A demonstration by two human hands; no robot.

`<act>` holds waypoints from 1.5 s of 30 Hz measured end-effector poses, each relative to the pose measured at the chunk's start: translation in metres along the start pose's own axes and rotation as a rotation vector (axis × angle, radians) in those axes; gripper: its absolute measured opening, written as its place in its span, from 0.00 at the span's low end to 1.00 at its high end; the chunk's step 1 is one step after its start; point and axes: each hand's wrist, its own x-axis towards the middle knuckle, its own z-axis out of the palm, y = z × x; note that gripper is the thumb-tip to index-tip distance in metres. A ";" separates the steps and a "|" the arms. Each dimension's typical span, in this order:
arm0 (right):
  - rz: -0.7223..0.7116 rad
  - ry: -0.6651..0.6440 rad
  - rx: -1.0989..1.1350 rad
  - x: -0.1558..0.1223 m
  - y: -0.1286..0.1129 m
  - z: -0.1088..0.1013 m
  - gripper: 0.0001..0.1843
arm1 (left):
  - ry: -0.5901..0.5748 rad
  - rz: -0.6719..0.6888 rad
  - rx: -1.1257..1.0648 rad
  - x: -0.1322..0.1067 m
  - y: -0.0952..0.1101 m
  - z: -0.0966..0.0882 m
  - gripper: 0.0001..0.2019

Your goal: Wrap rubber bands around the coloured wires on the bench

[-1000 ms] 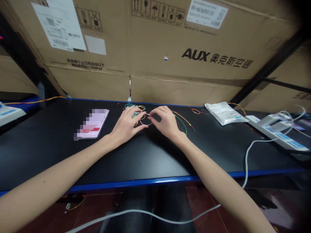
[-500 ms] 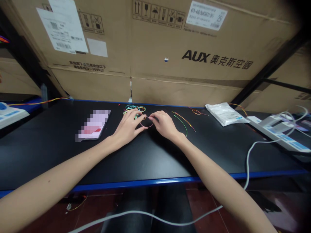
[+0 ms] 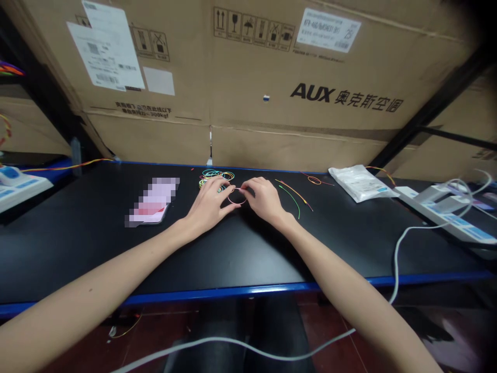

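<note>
Pink wire [image 3: 236,197] curls in a loop, seemingly pinched between the left hand [image 3: 208,202] and right hand [image 3: 264,199].

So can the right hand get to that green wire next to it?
Probably yes. The right hand sits just beside the green wire, and I see nothing lying between them. Its fingertips are at a thin wire loop, so it may have to let go first.
</note>
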 end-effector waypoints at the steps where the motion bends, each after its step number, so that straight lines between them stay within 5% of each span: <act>1: -0.001 -0.016 -0.009 0.000 0.000 0.001 0.07 | 0.000 -0.002 -0.001 0.000 0.000 0.000 0.18; 7: 0.010 -0.166 0.159 0.000 0.006 0.002 0.10 | -0.048 0.010 -0.006 0.000 0.001 -0.002 0.18; 17: -0.018 -0.005 0.114 0.000 0.011 -0.007 0.05 | -0.020 -0.007 -0.023 0.001 0.001 0.001 0.19; 33: -0.018 -0.165 0.157 -0.001 0.005 -0.005 0.09 | -0.051 -0.004 -0.064 -0.002 0.002 -0.001 0.19; 45: -0.032 0.016 0.074 -0.002 0.002 0.000 0.06 | -0.009 -0.006 -0.026 -0.002 0.006 0.002 0.20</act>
